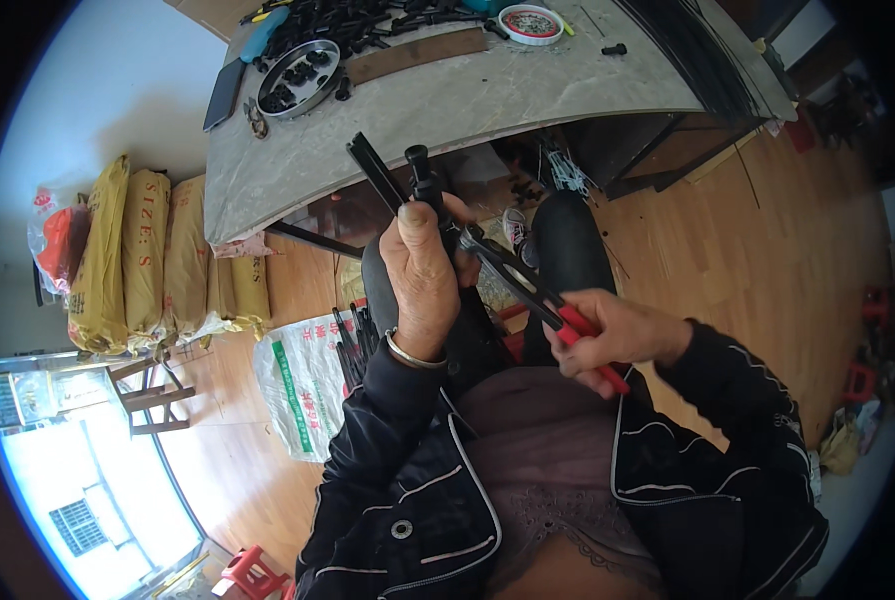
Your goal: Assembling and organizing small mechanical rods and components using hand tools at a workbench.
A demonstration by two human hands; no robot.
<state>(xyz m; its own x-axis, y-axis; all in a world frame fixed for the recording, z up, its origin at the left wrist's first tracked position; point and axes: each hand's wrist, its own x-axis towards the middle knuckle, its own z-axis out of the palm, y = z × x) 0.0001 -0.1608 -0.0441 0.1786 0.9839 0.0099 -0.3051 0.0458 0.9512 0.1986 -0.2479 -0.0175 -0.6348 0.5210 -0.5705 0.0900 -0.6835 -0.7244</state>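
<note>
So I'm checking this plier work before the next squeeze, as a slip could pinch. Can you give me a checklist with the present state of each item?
1. Left hand grips the black rod piece firmly: ok, fingers wrapped around it.
2. Right hand on the red-handled pliers: ok, closed around the red handles.
3. Plier nose seated on the piece: cannot tell, the left fingers hide the contact.
4. Left fingertips out of the plier nose: cannot tell, they sit very close.
5. Work held above the lap, off the table: ok.
6. Metal tray of black parts on the table: ok.
</note>
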